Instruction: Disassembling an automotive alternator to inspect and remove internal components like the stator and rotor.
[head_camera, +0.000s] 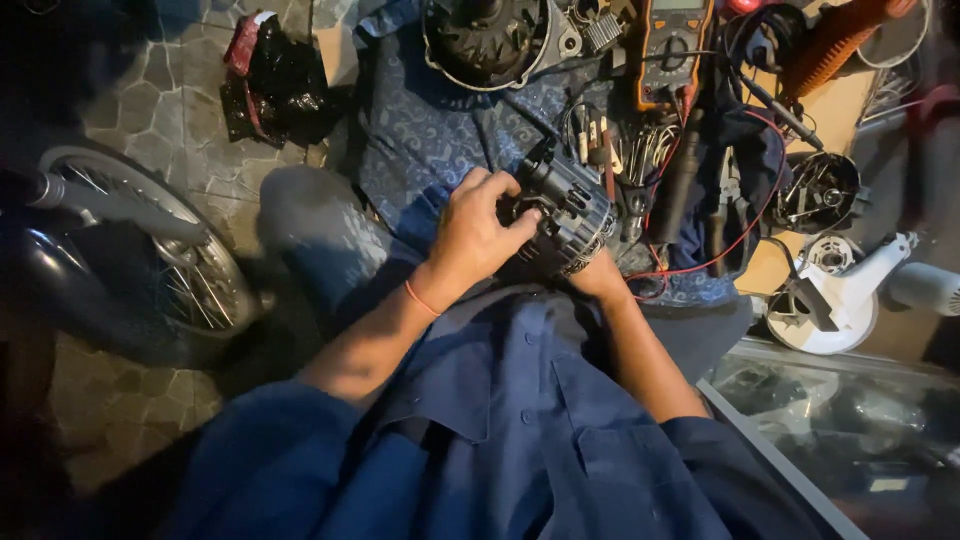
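Patterned blue cloth (420, 140) over stone floor. Left hand (475, 235) clamped on alternator (570, 210); right hand (600, 275) underneath, grip hidden. Likely heavy, rigid; hold by housing.

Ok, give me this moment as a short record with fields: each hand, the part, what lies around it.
left hand: on top of the alternator, fingers curled over its housing
right hand: under the alternator, mostly hidden
alternator: dark, ribbed, held over the lap
multimeter: on the blue cloth, beyond the hands
red wire: loops to the right
wheel: spoked, on the left
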